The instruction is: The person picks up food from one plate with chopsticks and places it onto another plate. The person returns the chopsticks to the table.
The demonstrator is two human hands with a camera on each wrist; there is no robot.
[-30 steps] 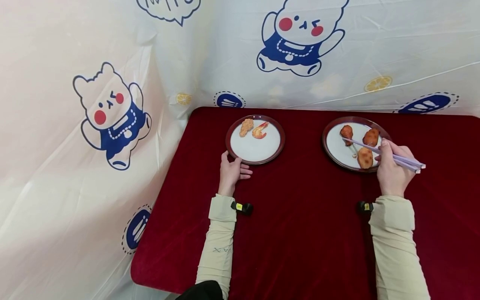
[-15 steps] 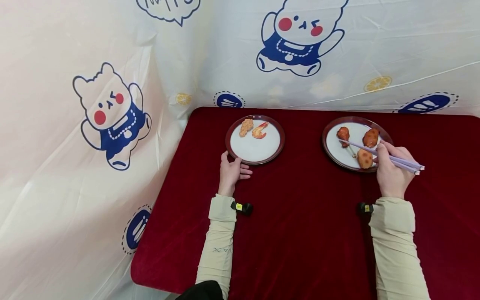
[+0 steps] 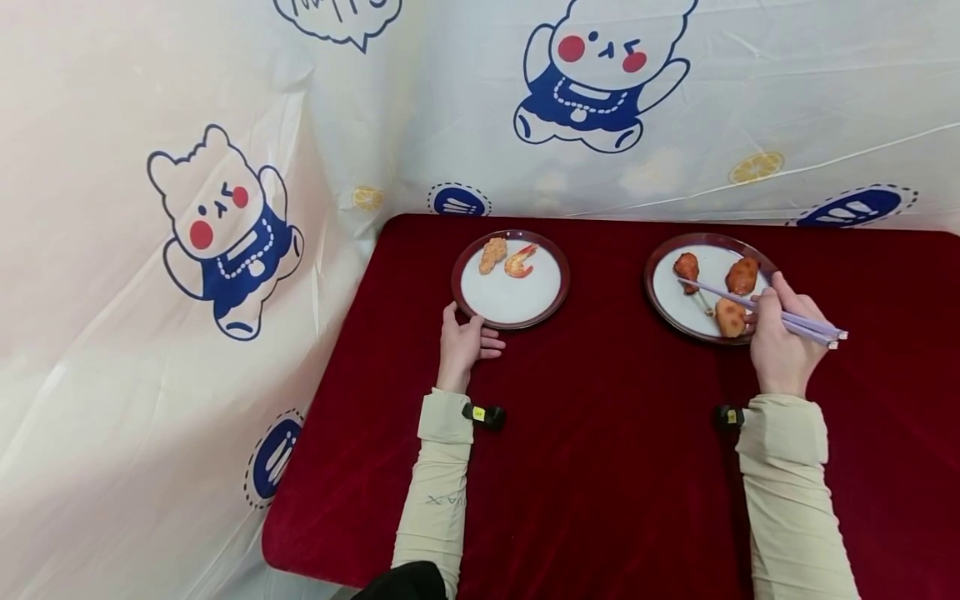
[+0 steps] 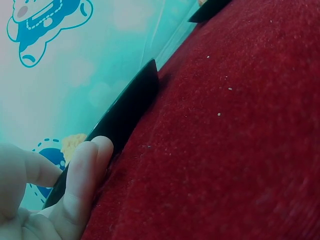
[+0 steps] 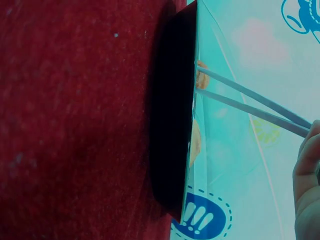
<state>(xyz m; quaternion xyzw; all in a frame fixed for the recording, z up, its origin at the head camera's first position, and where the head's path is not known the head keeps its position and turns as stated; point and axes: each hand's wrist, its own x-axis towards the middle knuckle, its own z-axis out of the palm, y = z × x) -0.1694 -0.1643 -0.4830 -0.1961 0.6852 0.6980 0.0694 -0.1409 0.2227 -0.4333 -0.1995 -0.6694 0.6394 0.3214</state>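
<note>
In the head view, the right hand, right of centre in the frame, pinches a pair of lilac chopsticks between curled fingers and thumb. Their tips reach to the drumstick at the upper left of the right plate. Compared with a second ago, the drumstick has shifted slightly left, and the chopstick tips have gone left with it; against half a second ago it looks unmoved, and the right hand has edged only slightly left. The brown glazed piece and the golden piece lie where they did, at the right of that plate.

Left of the right plate, the left plate holds a fried piece and a shrimp, both unchanged. The left hand has stayed at its lower-left rim, the other fingers stretched to the right. The red bench carries both plates.

In the left wrist view, the left hand, lower left, grips the dark plate rim with digits on either side; part of the fried piece shows behind it.

In the right wrist view, the right hand shows partly at the right edge. The chopsticks spread into a V, tips apart at a brownish piece half hidden by the plate rim.
</note>
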